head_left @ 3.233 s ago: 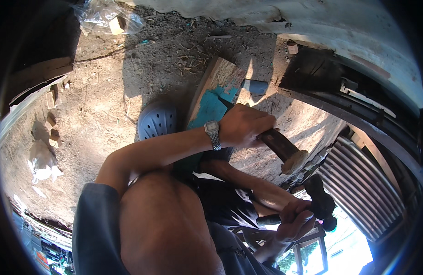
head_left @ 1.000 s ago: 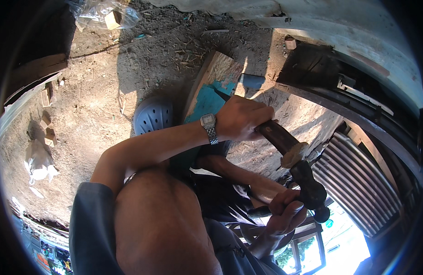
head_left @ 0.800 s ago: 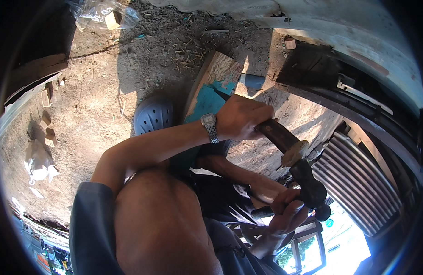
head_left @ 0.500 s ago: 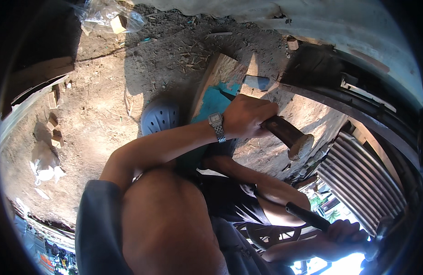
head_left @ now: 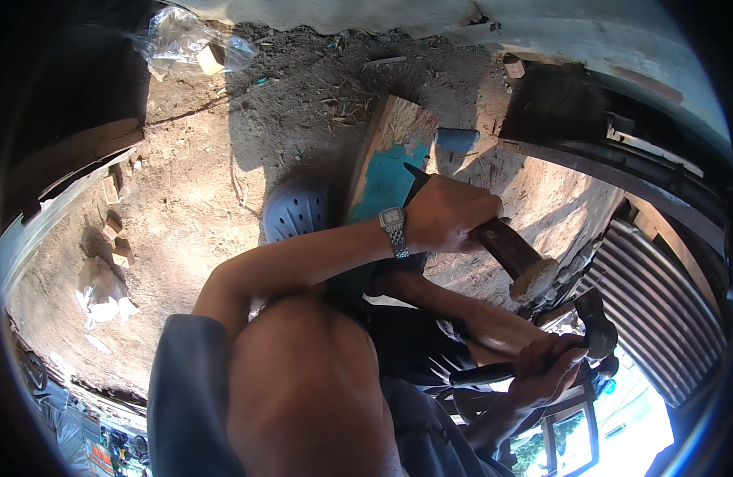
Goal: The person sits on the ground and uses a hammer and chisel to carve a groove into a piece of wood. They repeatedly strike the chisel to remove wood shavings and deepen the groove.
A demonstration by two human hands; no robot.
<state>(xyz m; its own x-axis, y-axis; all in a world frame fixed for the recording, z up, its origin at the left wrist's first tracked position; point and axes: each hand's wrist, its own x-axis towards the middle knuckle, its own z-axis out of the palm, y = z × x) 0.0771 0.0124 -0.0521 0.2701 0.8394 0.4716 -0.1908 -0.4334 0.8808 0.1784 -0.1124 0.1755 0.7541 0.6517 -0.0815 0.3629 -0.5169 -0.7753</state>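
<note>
My left hand [head_left: 452, 213], with a metal watch on its wrist, is wrapped round a chisel [head_left: 509, 248]. The chisel's thick wooden handle has a battered, flared end, and its dark blade tip points toward a wooden board [head_left: 392, 173] with worn turquoise paint. I cannot tell whether the tip touches the board. Lower right, my right hand [head_left: 545, 372] grips a hammer [head_left: 595, 324] by its dark handle, close under the head. The hammer head is a short way from the flared chisel end, apart from it. My bent legs partly hide the board's near part.
A grey-blue perforated clog [head_left: 296, 211] is beside the board; another blue-grey toe [head_left: 458, 141] shows past it. Small wood blocks [head_left: 122, 253] and a plastic bag [head_left: 104, 298] lie on the dirt at left. Corrugated metal sheet [head_left: 661, 306] stands at right.
My right hand and the hammer have swung so the head is up near the chisel's end. My left hand keeps its hold on the chisel. The whole view has shifted slightly.
</note>
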